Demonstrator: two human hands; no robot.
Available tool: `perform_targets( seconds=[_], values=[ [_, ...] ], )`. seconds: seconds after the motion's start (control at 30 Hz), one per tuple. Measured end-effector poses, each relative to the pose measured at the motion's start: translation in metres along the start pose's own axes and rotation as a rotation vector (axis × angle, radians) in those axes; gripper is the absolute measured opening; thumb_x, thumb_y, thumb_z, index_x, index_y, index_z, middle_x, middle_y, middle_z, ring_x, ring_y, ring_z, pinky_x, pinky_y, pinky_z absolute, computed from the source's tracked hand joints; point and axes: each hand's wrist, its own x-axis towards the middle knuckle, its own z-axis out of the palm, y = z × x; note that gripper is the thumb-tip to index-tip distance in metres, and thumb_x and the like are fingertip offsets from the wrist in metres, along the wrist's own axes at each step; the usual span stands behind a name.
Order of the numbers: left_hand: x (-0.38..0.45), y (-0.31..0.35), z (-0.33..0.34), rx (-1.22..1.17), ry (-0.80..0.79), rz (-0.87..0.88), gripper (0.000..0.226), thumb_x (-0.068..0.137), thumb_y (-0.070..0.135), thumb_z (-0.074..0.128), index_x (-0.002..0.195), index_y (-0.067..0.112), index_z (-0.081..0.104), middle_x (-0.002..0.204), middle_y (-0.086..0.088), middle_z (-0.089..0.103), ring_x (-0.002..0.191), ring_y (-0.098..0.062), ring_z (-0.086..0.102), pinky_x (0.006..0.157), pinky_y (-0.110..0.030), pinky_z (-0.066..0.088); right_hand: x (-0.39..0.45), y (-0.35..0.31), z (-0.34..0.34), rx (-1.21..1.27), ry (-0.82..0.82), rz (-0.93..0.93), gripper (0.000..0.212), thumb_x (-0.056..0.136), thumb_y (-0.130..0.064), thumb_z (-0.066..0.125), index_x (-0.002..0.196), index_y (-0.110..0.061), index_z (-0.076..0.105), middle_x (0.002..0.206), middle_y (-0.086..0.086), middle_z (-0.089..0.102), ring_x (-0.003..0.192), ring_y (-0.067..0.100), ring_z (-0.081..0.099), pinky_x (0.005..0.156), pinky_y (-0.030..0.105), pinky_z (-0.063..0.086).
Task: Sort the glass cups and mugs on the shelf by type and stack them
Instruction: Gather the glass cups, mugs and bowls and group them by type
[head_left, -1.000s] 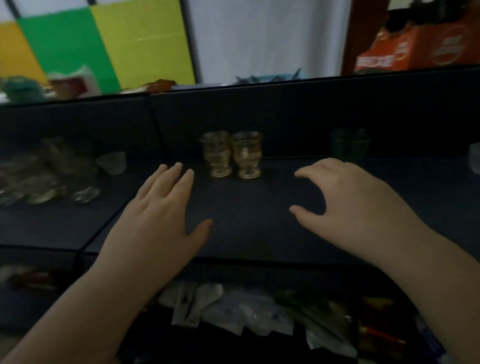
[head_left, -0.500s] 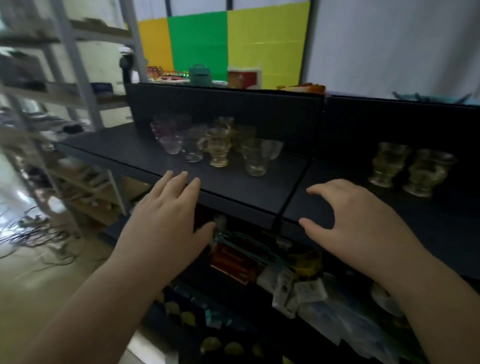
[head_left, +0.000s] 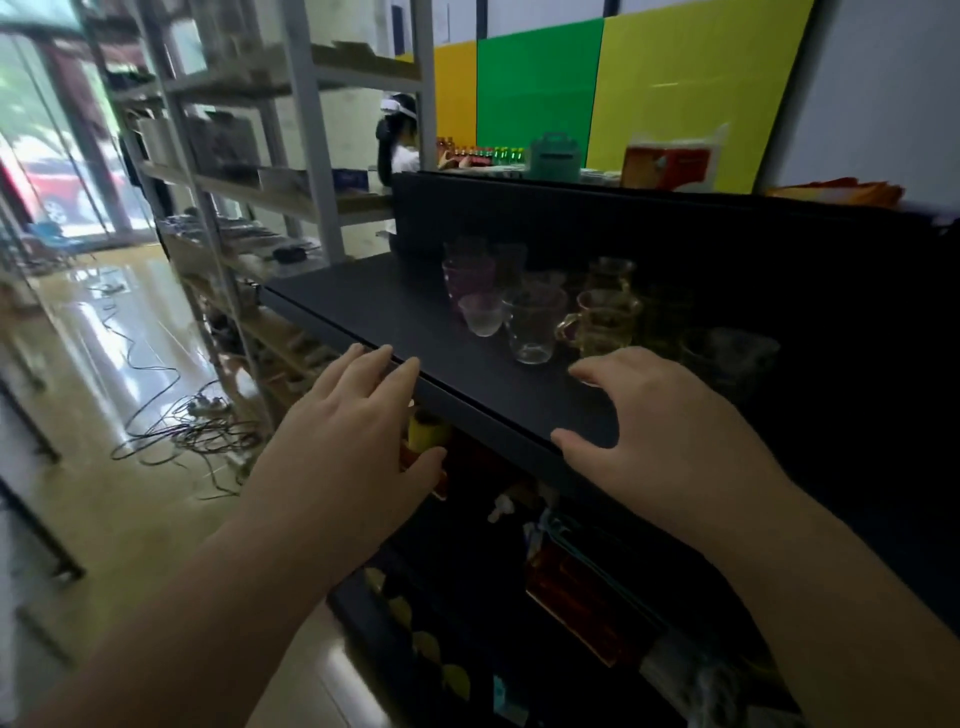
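A cluster of glassware stands on the dark shelf (head_left: 395, 312): a clear glass mug (head_left: 532, 327), a small clear cup (head_left: 480, 318), an amber mug with a handle (head_left: 605, 325) and purple-tinted glasses (head_left: 467, 275) behind. My left hand (head_left: 353, 447) hovers at the shelf's front edge, fingers straight, holding nothing. My right hand (head_left: 670, 436) is over the shelf just in front of the amber mug, fingers loosely spread and empty. More glasses at the right are dim and hard to make out.
Below the shelf, a lower level (head_left: 571, 587) holds packets and coloured items. Metal racking (head_left: 249, 171) stands to the left, with cables (head_left: 176, 421) on the shiny floor. A person (head_left: 397, 140) stands far behind. A teal basket (head_left: 555, 156) and an orange box (head_left: 667, 166) sit on top.
The view has swung left from the two amber goblets to the cluster of mixed glasses. Both hands kept their spread, empty pose and now sit near the cluster.
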Motion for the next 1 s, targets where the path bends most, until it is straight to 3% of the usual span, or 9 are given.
perform_targets(
  seconds=[0.17, 0.33, 0.5, 0.63, 0.83, 1.0],
  values=[
    [0.03, -0.038, 0.019, -0.037, -0.024, -0.024, 0.078, 0.081, 0.055, 0.058, 0.149, 0.025, 0.032, 0.153, -0.002, 0.033, 0.143, -0.024, 0.024, 0.11, -0.041, 0.028, 0.041, -0.02, 0.027, -0.011, -0.031, -0.012, 0.059, 0.085, -0.06, 0.055, 0.136, -0.032, 0.046, 0.123, -0.01, 0.052, 0.113, 0.013, 0.049, 0.09, 0.032, 0.046],
    [0.077, -0.088, 0.047, -0.14, -0.039, 0.031, 0.08, 0.084, 0.06, 0.053, 0.151, 0.03, 0.023, 0.157, 0.004, 0.023, 0.145, -0.018, 0.013, 0.113, -0.033, 0.017, 0.08, -0.041, 0.057, -0.062, -0.038, 0.036, 0.061, 0.086, -0.06, 0.055, 0.139, -0.033, 0.044, 0.129, -0.014, 0.05, 0.117, 0.009, 0.047, 0.097, 0.03, 0.043],
    [0.137, -0.15, 0.075, -0.234, -0.064, 0.174, 0.08, 0.086, 0.061, 0.051, 0.152, 0.032, 0.017, 0.158, 0.008, 0.017, 0.146, -0.014, 0.006, 0.114, -0.029, 0.011, 0.122, -0.069, 0.082, -0.119, 0.045, 0.194, 0.056, 0.085, -0.059, 0.056, 0.135, -0.035, 0.049, 0.125, -0.018, 0.051, 0.114, 0.005, 0.047, 0.09, 0.023, 0.042],
    [0.188, -0.19, 0.096, -0.275, -0.081, 0.272, 0.08, 0.086, 0.06, 0.052, 0.152, 0.033, 0.016, 0.158, 0.008, 0.017, 0.146, -0.014, 0.007, 0.114, -0.032, 0.016, 0.159, -0.098, 0.106, -0.172, 0.072, 0.29, 0.053, 0.083, -0.058, 0.056, 0.13, -0.035, 0.053, 0.12, -0.018, 0.053, 0.11, 0.006, 0.049, 0.084, 0.022, 0.043],
    [0.248, -0.206, 0.123, -0.357, -0.116, 0.361, 0.082, 0.084, 0.061, 0.054, 0.152, 0.035, 0.016, 0.158, 0.011, 0.016, 0.145, -0.012, 0.007, 0.113, -0.032, 0.018, 0.212, -0.112, 0.121, -0.227, 0.08, 0.372, 0.044, 0.083, -0.056, 0.056, 0.121, -0.034, 0.056, 0.113, -0.014, 0.055, 0.104, 0.011, 0.053, 0.083, 0.031, 0.05],
    [0.294, -0.213, 0.14, -0.369, -0.11, 0.384, 0.084, 0.083, 0.061, 0.055, 0.152, 0.035, 0.015, 0.158, 0.01, 0.017, 0.144, -0.014, 0.012, 0.112, -0.031, 0.019, 0.274, -0.096, 0.12, -0.296, 0.102, 0.379, 0.05, 0.084, -0.054, 0.058, 0.129, -0.032, 0.053, 0.118, -0.008, 0.054, 0.105, 0.014, 0.053, 0.084, 0.035, 0.051]
  ],
)
